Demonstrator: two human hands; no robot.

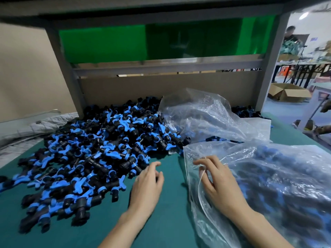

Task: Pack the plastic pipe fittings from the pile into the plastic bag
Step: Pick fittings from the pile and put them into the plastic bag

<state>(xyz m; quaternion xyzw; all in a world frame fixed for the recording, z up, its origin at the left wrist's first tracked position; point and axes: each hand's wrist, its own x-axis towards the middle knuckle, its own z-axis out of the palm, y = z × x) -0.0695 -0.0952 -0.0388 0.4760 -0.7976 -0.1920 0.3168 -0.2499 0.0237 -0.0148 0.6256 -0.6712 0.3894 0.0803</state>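
Left hand [148, 187]: near centre, over the bare desk [172, 221], just beside the pile; fingers loosely curled, holding nothing; blurred.
Right hand [220, 185]: on the near-right bag; fingers curled round the film at its rim.
Plastic bag [286, 185]: near right, lying on the desk, holding many fittings.
Pipe fittings [93, 149]: black and blue pile, left to centre, reaching the far board.
Second bag [211, 119]: clear, crumpled, far right, resting on the pile.
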